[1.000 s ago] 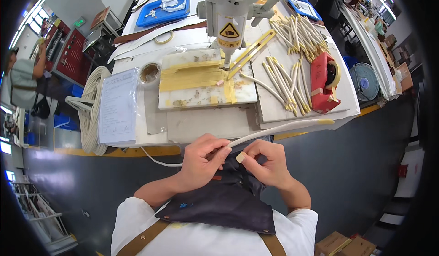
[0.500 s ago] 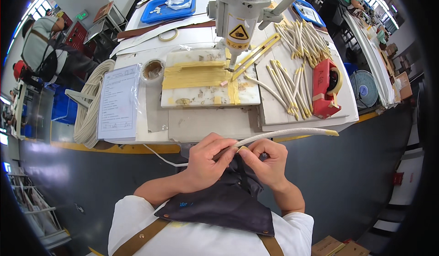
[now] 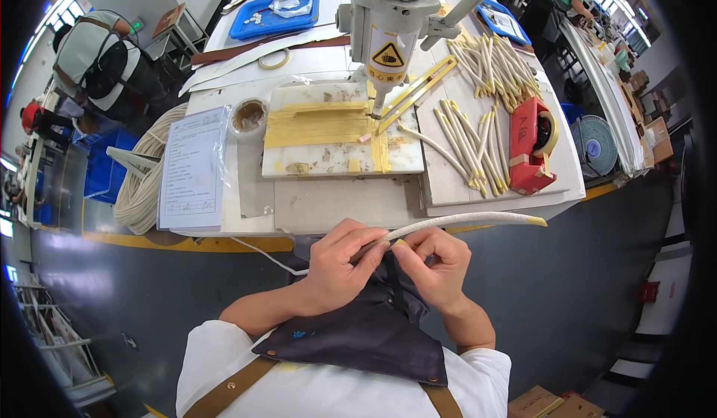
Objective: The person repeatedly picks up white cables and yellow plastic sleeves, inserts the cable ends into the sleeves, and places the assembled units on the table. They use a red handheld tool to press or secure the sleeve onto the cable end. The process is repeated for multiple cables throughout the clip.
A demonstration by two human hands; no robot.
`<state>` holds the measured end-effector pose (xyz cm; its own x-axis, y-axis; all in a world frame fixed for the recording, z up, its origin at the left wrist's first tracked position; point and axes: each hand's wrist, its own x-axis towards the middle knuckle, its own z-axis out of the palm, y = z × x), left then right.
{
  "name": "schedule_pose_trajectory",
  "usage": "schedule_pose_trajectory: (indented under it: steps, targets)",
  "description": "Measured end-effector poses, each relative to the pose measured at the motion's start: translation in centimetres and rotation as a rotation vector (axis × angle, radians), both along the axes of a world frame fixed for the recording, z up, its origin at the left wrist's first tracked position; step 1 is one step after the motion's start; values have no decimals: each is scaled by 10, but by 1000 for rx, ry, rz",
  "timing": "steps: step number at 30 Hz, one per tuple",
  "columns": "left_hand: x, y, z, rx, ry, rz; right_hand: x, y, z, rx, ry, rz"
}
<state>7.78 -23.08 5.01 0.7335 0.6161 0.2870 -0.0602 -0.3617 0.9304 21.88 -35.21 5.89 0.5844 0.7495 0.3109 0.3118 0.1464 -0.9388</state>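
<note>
A thick white cord with a yellow taped tip runs out to the right from between my hands, above the bench's front edge. My left hand is closed around it, fingers on top and thumb below. My right hand is bent into a pinch against the left thumb, just below the cord. A small yellowish bit shows at its thumb tip; what the pinch holds is hidden. Left of my left hand, a thin white strand trails towards the coil of white cord.
A press-like machine with a warning label stands over a white slab covered with yellow tape strips. Right of it lie several cut cords beside a red tape dispenser. A sleeved sheet and a tape roll sit left.
My hands stay almost in place, and the cord's taped tip has dipped slightly, shifting left. At the far left, a person has bent and moved right.
</note>
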Motion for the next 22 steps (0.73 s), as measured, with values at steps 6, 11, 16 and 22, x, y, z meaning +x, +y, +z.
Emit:
schedule_pose_trajectory:
  steps: [6, 11, 16, 22]
  targets:
    - [1, -2, -1, 74, -4, 28, -1, 3, -6, 24, 7, -25]
    - [0, 0, 0, 192, -28, 14, 1, 3, -4, 44, 140, 25]
    - [0, 1, 5, 137, -100, -15, 2, 3, -6, 87, 147, 54]
    - [-5, 26, -2, -664, 168, -346, 0, -3, -1, 124, -22, 166]
